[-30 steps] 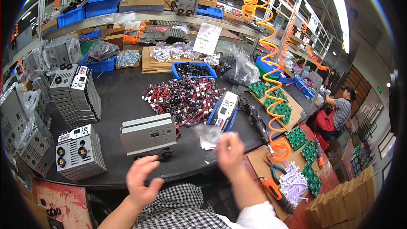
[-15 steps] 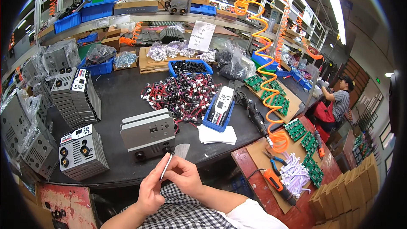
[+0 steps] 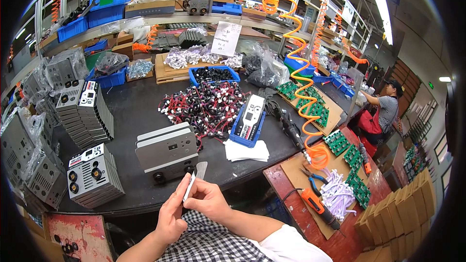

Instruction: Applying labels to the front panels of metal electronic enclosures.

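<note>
Between my hands is a thin white label sheet, seen nearly edge-on. My left hand lies along one side of it with straight fingers, holding it against the thumb side. My right hand pinches it from the other side with bent fingers. A translucent flap sticks up beyond the right fingertips; whether it joins the sheet is unclear. Just past my fingertips stand grey metal panels with black round sockets at the bottom, upright on the dark bench.
Stacked grey panels stand at left. Beyond them lies a heap of red-and-black wired parts. A blue tray holds printed labels, beside white sheets. At right are an orange electric screwdriver, pliers and a hanging orange coiled hose.
The view has shifted slightly, so the bench things appear a little to the left. Both hands keep their hold on the label sheet, with only small finger movement.
</note>
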A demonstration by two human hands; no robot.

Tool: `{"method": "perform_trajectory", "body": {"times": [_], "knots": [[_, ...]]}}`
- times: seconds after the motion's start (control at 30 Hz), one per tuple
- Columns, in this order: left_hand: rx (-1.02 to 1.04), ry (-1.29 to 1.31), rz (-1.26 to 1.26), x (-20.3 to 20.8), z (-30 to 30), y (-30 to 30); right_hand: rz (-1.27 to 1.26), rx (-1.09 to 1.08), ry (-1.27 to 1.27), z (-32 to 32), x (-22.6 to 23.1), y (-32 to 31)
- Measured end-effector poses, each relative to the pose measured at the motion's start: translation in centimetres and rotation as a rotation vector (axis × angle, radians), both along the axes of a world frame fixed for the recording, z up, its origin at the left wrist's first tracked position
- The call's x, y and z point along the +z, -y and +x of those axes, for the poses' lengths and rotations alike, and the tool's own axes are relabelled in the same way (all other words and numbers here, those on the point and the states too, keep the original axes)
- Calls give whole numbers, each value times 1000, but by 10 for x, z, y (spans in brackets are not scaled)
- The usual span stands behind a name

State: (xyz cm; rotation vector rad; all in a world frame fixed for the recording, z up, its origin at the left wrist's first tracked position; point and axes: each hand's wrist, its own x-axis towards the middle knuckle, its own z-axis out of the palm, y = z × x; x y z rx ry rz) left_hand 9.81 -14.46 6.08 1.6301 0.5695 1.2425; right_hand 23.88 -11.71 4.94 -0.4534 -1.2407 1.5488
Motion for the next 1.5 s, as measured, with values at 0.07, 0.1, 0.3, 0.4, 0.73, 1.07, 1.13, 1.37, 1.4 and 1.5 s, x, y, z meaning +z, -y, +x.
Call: {"method": "perform_trajectory", "body": {"times": [0.07, 0.1, 0.3, 0.4, 0.73, 1.07, 1.13, 1.37, 1.4, 1.5], "knots": [[-17, 17, 4, -4, -1, -2, 17, -4, 45, 2, -8, -3], [-33, 40, 9, -11, -2, -5, 34, -22, 61, 1, -12, -4], [160, -40, 19, -12, -1, -5, 458, -321, 398, 3, -1, -2], [258, -10, 54, -16, -10, -17, 727, -496, 434, 4, -6, -5], [516, 775, -483, -12, -43, -33, -66, -859, 546, 149, -78, -94], [431, 648, -252, 2, -25, -18, -301, -882, 946, 230, -91, -117], [441, 629, -232, 3, -24, -15, -282, -902, 976, 233, -90, -126], [437, 554, -74, 11, -26, -4, -371, -890, 945, 240, -91, -121], [427, 549, -54, 10, -25, -4, -345, -934, 919, 237, -92, -123], [419, 538, -26, 11, -19, -2, -308, -1023, 874, 218, -88, -134]]}}
